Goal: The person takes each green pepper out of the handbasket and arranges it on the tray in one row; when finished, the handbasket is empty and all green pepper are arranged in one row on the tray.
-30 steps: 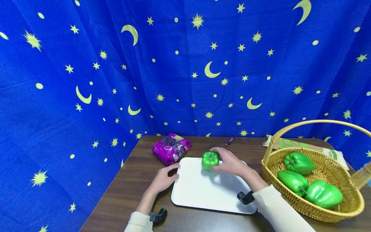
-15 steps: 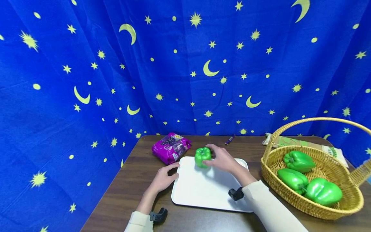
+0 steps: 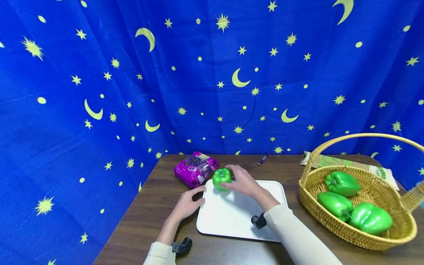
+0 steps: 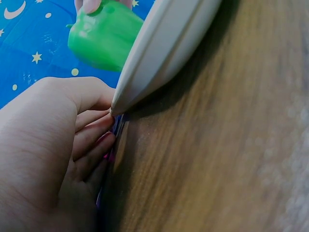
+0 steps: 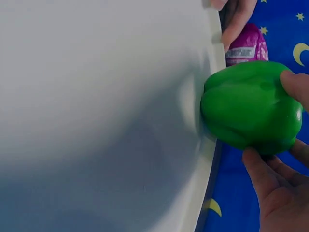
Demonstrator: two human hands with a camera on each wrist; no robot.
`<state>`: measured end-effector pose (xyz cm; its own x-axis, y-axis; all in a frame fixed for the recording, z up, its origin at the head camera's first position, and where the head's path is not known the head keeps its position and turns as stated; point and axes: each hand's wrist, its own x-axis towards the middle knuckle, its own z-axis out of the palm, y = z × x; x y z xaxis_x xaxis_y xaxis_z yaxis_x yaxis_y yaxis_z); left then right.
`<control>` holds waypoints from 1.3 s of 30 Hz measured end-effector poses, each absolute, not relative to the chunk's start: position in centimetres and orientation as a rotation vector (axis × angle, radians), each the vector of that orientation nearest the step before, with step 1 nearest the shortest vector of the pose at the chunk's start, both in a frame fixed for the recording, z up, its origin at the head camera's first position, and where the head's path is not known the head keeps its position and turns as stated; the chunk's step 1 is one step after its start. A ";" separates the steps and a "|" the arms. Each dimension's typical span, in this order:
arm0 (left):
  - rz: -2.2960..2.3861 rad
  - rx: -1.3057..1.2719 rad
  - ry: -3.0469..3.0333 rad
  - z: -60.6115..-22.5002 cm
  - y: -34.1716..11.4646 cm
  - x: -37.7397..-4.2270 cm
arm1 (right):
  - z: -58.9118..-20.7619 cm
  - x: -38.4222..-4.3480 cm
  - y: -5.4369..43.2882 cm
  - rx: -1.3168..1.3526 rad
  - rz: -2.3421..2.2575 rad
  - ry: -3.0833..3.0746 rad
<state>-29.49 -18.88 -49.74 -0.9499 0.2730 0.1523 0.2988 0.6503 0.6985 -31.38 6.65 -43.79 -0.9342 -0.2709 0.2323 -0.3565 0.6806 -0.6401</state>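
A green bell pepper [image 3: 221, 179] stands at the far left corner of the white tray [image 3: 232, 217]. My right hand [image 3: 243, 182] grips it from the right, thumb on the near side and fingers behind. The right wrist view shows this pepper [image 5: 251, 106] between thumb and fingers, overlapping the tray's rim [image 5: 218, 43]. At the tray's left edge, my left hand [image 3: 186, 204] rests with thumb and forefinger apart, tips at the rim. In the left wrist view, fingertips of the left hand [image 4: 63, 125] meet the tray's edge [image 4: 159, 53] close over the wood.
A wicker basket [image 3: 306, 195] with a tall handle holds three green peppers [image 3: 371, 218] on the right. Behind the tray's left corner lies a purple snack bag [image 3: 195, 169]. A small purple wrapper [image 3: 263, 159] and a long green-and-beige package [image 3: 351, 164] lie farther back, before a blue curtain [image 3: 198, 92].
My right hand has moved left across the far side of the tray with the bell pepper, bringing it to the left corner. My left hand has stayed at the tray's edge.
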 end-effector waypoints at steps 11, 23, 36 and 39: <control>-1.223 -0.438 -2.846 -49.4 -18.9 -29.5 | -43.5 -31.8 5.1 0.511 1.101 -2.754; -1.241 -0.415 -2.874 -49.4 -18.9 -29.5 | -44.3 -31.8 4.0 0.469 1.159 -2.712; -1.228 -0.481 -2.818 -49.4 -19.0 -29.3 | -44.5 -31.7 4.5 0.501 1.150 -2.724; -1.231 -0.488 -2.812 -49.3 -19.0 -29.2 | -44.6 -31.8 4.5 0.523 1.137 -2.722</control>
<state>-29.17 -18.96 -49.26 -0.9502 0.2705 0.1545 0.2970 0.6371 0.7113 -31.76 4.47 -44.64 -0.9287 -0.2604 0.2639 -0.3707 0.6530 -0.6604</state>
